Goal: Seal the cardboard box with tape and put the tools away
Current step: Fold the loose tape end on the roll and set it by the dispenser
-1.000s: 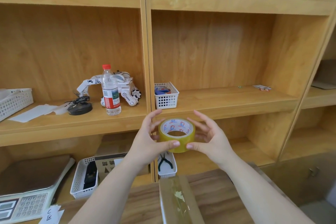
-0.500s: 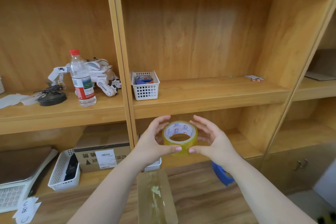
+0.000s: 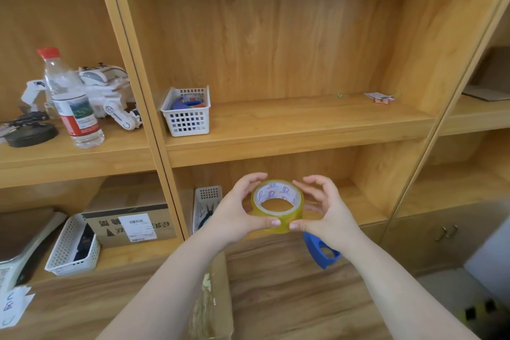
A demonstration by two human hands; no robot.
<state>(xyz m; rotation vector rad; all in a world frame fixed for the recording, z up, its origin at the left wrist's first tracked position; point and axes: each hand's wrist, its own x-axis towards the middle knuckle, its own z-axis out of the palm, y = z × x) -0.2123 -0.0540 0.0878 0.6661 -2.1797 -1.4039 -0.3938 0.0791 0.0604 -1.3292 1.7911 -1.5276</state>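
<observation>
The taped cardboard box (image 3: pixel 214 303) is lying low, close to the person. Just past it, the left hand (image 3: pixel 234 215) and the right hand (image 3: pixel 328 215) are both gripping the tape roll (image 3: pixel 277 207), with its hole facing up. Farther off, the white basket (image 3: pixel 190 123) is sitting on the shelf (image 3: pixel 303 124), up and to the left, so the left hand is likely nearer.

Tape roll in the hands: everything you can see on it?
The tape roll is a wide ring of clear, yellowish packing tape on a white core printed with red and blue logos. It is held in mid-air, hole tilted up toward the camera, before the lower shelf. The left hand and right hand pinch its sides, thumbs on the near face.
</observation>
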